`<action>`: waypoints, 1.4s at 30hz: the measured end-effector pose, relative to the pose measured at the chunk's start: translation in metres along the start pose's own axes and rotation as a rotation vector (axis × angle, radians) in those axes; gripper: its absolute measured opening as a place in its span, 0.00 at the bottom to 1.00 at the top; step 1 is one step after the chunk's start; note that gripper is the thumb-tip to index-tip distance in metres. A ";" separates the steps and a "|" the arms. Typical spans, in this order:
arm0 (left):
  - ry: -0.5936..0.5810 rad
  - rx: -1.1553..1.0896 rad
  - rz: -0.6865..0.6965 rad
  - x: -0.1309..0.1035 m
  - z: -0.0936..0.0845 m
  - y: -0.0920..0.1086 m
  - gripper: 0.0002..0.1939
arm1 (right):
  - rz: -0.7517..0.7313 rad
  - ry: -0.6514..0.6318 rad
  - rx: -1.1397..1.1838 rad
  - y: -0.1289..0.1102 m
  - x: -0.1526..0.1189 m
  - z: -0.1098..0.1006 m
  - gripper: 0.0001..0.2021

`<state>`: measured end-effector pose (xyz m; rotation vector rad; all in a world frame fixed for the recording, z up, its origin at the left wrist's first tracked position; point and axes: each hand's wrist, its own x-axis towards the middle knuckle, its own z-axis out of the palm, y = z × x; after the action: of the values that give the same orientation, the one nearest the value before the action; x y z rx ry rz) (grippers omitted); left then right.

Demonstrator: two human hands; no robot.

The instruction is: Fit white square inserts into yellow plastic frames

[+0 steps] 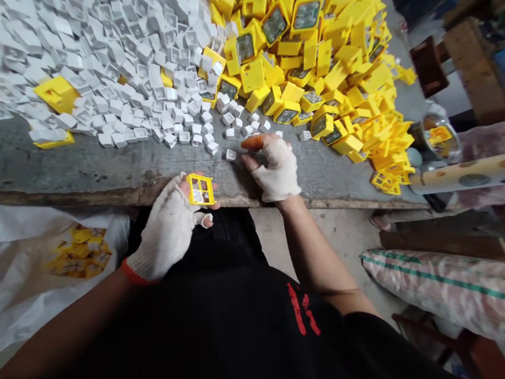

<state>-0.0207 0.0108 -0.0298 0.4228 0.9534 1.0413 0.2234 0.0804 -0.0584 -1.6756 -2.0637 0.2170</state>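
My left hand (pixel 166 221), in a white fingerless glove with an orange cuff, holds a small yellow plastic frame (pixel 201 189) at the table's front edge. The frame has a cross grid, and a white piece shows in its lower part. My right hand (pixel 273 166), in a similar glove, is low over the table by the nearest white caps. An orange cover is on its index finger. Thumb and index finger are apart with nothing visible between them; the other fingers are curled and partly hidden. One loose white cap (pixel 230 155) lies just left of the fingertips.
Many small white plastic caps (pixel 133 64) are heaped across the worn grey table (pixel 111 162). Yellow housings (pixel 332 45) are piled at right, with yellow frames (pixel 388 177) near the front edge. A plastic bag (pixel 0 255) with yellow parts hangs at left; a striped sack (pixel 458 289) lies right.
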 end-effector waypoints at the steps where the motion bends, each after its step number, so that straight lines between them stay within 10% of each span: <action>1: -0.005 -0.006 -0.003 0.001 -0.001 -0.001 0.16 | 0.017 0.008 0.004 0.001 0.000 0.000 0.13; 10: 0.022 -0.039 -0.021 0.003 0.001 -0.002 0.16 | -0.002 -0.068 -0.011 -0.010 0.003 0.007 0.07; 17: -0.040 -0.066 -0.074 -0.001 0.002 0.000 0.10 | -0.377 0.031 0.349 -0.034 -0.042 -0.022 0.17; 25: -0.145 0.038 -0.303 -0.004 -0.005 0.005 0.10 | -0.594 -0.201 0.280 -0.035 -0.042 -0.032 0.23; 35: 0.013 0.000 -0.361 -0.010 -0.011 0.017 0.09 | -0.844 -0.161 0.159 -0.046 -0.033 -0.019 0.21; 38: 0.045 0.000 -0.338 -0.012 -0.007 0.024 0.09 | -0.696 -0.107 0.192 -0.040 -0.023 -0.015 0.19; 42: 0.117 -0.020 -0.212 -0.009 -0.007 0.020 0.11 | -0.150 -0.016 0.012 -0.030 0.010 0.005 0.19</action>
<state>-0.0384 0.0115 -0.0152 0.2401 1.0665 0.8889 0.1934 0.0834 -0.0484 -1.5084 -2.1840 0.1940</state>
